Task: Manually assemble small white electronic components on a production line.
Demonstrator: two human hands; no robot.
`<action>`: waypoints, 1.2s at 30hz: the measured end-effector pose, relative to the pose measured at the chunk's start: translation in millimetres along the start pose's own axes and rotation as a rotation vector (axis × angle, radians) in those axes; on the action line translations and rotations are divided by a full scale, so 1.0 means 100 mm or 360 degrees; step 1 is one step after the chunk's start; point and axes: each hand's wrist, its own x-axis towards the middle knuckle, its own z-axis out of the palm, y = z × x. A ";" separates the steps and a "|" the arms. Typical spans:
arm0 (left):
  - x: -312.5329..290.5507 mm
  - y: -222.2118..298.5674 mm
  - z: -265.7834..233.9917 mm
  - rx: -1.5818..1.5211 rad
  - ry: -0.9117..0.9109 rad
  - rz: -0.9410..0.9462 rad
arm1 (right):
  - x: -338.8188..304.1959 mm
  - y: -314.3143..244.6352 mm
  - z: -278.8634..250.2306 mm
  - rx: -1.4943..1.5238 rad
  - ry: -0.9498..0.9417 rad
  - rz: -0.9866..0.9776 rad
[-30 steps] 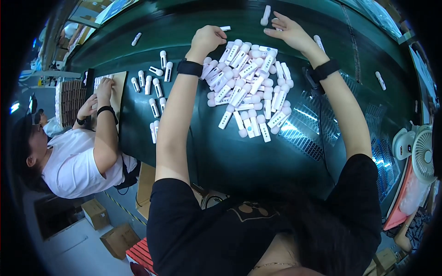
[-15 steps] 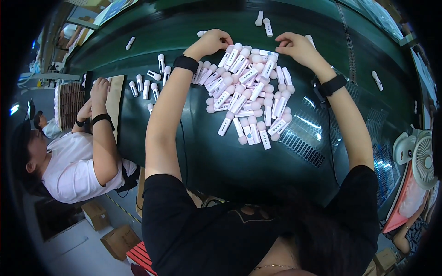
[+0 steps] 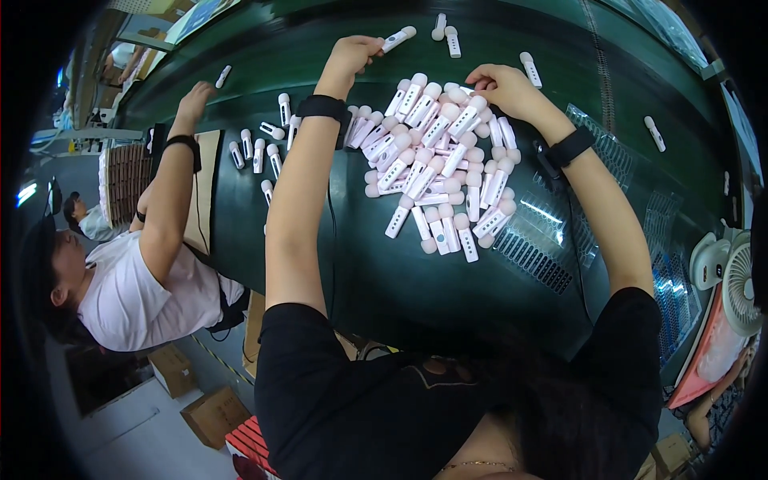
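In the middle of the dark green table (image 3: 400,296) lies a heap of small white wand-shaped devices (image 3: 432,152) with rounded pale pink heads. Their exact kind I cannot make out. My left hand (image 3: 352,60) is stretched past the heap's far left side. Its fingertips pinch the tail end of one wand-shaped device (image 3: 399,38), whose round head points right and away from me. At the heap's far right edge is my right hand (image 3: 506,88). Its fingers are curved and slightly apart over the nearest devices, with nothing visible in them.
Beyond the heap, single devices (image 3: 454,42) lie on a dark green strip (image 3: 320,40). Several more (image 3: 258,156) lie to my left, near a co-worker's hand and arm (image 3: 194,100). Clear perforated plastic sheets (image 3: 532,248) lie right of the heap. A white fan (image 3: 732,276) stands far right.
My left hand has moved from the heap's far edge farther away from me, with a device now at its fingertips. My right hand has shifted slightly left. The co-worker's arm has reached forward.
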 end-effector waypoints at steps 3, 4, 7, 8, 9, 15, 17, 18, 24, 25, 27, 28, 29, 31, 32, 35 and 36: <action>0.17 -0.13 0.07 0.0373 0.0473 0.0294 | -0.03 -0.07 -0.05 0.0026 0.0036 -0.0005; 0.23 -0.17 0.07 0.0560 0.0710 0.0442 | -0.04 -0.10 -0.08 0.0038 0.0055 -0.0009; 0.32 -0.01 0.26 0.0588 0.0389 0.0495 | -0.05 0.02 -0.31 -0.0031 0.0205 0.0055; 0.33 0.05 0.28 0.0605 0.0246 0.0521 | -0.06 0.05 -0.37 -0.0066 0.0276 0.0070; 0.33 0.10 0.29 0.0606 0.0240 0.0523 | -0.07 0.07 -0.40 -0.0065 0.0279 0.0075; 0.38 0.19 0.38 0.1135 0.0055 0.0726 | -0.19 0.21 -0.50 -0.0046 0.0254 0.0179; 0.41 0.19 0.45 0.1163 0.0019 0.0773 | -0.20 0.22 -0.49 -0.0039 0.0247 0.0205; 0.42 0.19 0.54 0.1217 0.0055 0.0742 | -0.16 0.22 -0.45 -0.0118 0.0274 0.0275; 0.68 0.12 0.65 0.1653 0.0381 0.0613 | 0.40 0.11 -0.08 -0.0397 0.0408 0.0510; 0.67 0.12 0.70 0.1653 0.0360 0.0623 | 0.50 0.19 0.00 -0.0497 0.0417 0.0504; 0.45 0.29 0.72 0.1372 0.0125 0.0797 | 0.57 0.27 0.04 -0.0702 0.0437 0.0483; 0.30 0.39 0.71 0.1229 0.0010 0.0875 | 0.53 0.33 -0.01 -0.0700 0.0441 0.0497; 0.03 0.54 0.63 0.1059 -0.0123 0.0812 | 0.48 0.29 -0.09 -0.0754 0.0356 0.0391; -0.59 0.70 0.46 0.0899 -0.0242 0.0737 | 0.31 0.16 -0.28 -0.0855 0.0187 0.0174; -0.83 0.69 0.34 0.0886 -0.0413 0.0698 | 0.20 -0.01 -0.34 -0.0846 0.0177 0.0144; -0.98 0.64 0.12 0.0932 -0.0509 0.0633 | -0.31 -0.40 -0.44 0.0145 0.0049 0.0430; -0.93 0.59 0.10 0.0988 -0.0474 0.0614 | -0.46 -0.42 -0.46 0.0268 -0.0082 0.0474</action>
